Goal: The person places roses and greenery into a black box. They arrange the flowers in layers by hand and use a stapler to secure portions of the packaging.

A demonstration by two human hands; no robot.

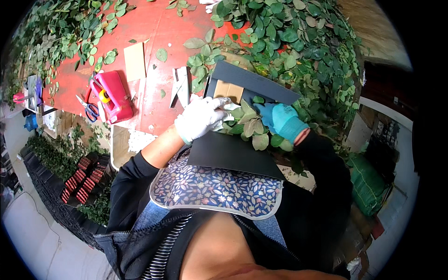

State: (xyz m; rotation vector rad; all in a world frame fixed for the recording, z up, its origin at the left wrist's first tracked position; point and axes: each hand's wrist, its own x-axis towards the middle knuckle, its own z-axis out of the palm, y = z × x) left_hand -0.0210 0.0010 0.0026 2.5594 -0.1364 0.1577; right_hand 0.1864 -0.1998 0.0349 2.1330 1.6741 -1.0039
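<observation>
A dark grey cardboard box stands open in front of me, its black flap folded out toward my apron. Inside lies a piece of brown cardboard. My left hand, in a white glove, curls its fingers at the box's left side around the stem end of a leafy sprig. Green and brownish leaves of this sprig spread between my hands. Wearing a teal glove, my right hand reaches in from the right, fingers bent down among the leaves. What its fingertips pinch is hidden.
Leafy branches are heaped on the right of the red table, with more leaves at far left. A pink tape dispenser, scissors, a cream card and a white-and-grey strip lie left of the box.
</observation>
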